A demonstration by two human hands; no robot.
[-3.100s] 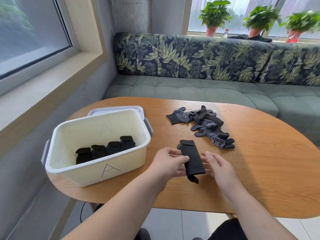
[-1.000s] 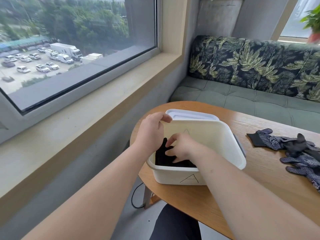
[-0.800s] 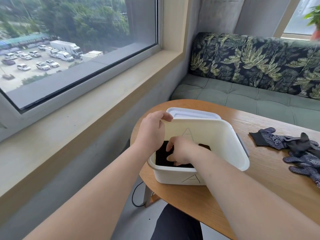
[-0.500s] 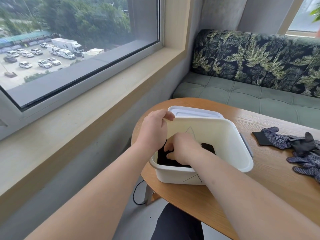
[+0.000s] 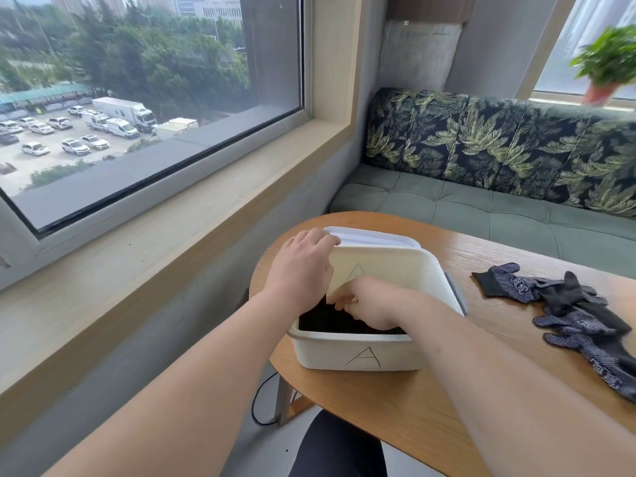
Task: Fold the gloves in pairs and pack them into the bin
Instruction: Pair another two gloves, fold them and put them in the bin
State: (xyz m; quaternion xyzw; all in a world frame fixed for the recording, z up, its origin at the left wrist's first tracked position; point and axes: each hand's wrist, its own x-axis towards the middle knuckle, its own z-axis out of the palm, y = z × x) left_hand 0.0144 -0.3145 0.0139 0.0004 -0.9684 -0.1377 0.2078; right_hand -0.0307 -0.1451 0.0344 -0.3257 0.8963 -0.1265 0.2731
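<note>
While the left hand is curling its fingers over the far rim of the bin, likely steadying it, the right hand is lying on the folded gloves inside, gripping or pressing I cannot tell, with loose gloves waiting at frame right.

Oval wooden worktop, seen from above. A white bin marked "A" stands near its left end. A white lid lies just behind the bin, partly hidden by it. Dark gloves lie heaped to the right, apart from the bin.
</note>
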